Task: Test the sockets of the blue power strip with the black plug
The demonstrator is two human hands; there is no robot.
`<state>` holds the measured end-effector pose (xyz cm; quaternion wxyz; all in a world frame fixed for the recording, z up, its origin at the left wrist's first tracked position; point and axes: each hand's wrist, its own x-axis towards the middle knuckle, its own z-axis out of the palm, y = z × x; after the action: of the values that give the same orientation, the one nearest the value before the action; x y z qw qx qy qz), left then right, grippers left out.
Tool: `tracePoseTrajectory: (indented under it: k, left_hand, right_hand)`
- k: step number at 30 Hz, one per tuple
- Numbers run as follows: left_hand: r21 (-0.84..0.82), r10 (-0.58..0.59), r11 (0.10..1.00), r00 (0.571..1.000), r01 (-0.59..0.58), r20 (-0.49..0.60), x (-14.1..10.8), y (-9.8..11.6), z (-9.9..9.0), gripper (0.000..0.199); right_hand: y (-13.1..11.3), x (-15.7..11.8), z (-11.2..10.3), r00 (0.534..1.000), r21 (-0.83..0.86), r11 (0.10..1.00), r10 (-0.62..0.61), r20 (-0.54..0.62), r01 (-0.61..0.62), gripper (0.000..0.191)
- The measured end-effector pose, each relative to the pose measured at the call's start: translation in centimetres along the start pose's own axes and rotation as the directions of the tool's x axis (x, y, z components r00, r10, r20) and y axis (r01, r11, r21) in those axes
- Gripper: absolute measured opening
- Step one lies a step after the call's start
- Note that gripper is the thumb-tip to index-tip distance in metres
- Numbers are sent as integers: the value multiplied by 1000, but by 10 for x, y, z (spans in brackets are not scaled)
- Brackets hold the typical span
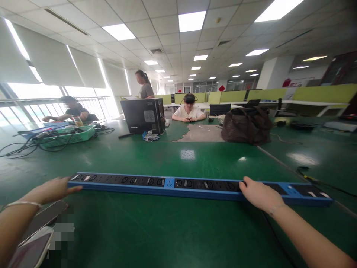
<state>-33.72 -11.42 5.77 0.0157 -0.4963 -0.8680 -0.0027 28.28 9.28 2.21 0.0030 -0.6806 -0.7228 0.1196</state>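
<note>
A long blue and black power strip (167,182) with a row of sockets lies crosswise over the green table, its socket side facing up. My left hand (57,190) grips its left end, with one digit along the near side. Toward the right part of the strip, my right hand (260,194) is closed over it, and its palm covers some of the sockets. A black cable (275,232) runs from beneath the strip near my right wrist. Under my left forearm lie two phones, a dark one (46,219) and a pale-edged one (33,249).
On the green table (156,230) stand a black computer case (142,115), gloves (151,136), a brown bag (245,124) and a green basket (67,137) of cables. Another cable (329,182) lies at the right. Three people are farther back, one seated opposite (189,111).
</note>
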Motion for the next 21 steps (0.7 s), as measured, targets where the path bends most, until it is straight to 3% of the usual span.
tracePoseTrajectory:
  k: [1, 2, 4, 7, 10, 12, 14, 21]
  left_hand:
    - [-8, 61, 998, 998, -61, -32, 3, 34, -11, 78]
    - [-33, 197, 979, 976, -200, -88, 4, 72, -19, 73]
    - [-60, 441, 892, 890, -449, -114, -2, 154, -22, 66]
    - [-109, 669, 727, 736, -678, -107, -26, 262, 1, 60]
    - [-121, 757, 641, 650, -758, -69, -50, 332, 33, 75]
    - [-125, 771, 620, 631, -774, -87, -59, 357, 46, 80]
    - [-112, 745, 643, 653, -757, -136, -62, 372, 52, 77]
    - [-82, 663, 723, 722, -686, -199, -55, 391, 57, 74]
  right_hand:
    - [-1, -1, -1, 1000, -6, 1000, 5, 2, -5, 38]
    - [-2, -3, -1, 1000, -16, 1000, 11, 2, -11, 38]
    - [-4, -5, -2, 1000, -43, 999, 19, -4, -19, 39]
    - [-7, -9, -3, 999, -84, 996, 36, -24, -38, 40]
    - [-9, -11, -3, 998, -100, 993, 52, -32, -55, 42]
    - [-10, -13, -3, 998, -109, 993, 52, -36, -56, 42]
    - [-11, -13, -4, 998, -117, 992, 45, -43, -50, 43]
    - [-14, -12, -8, 999, -158, 987, 33, -42, -39, 41]
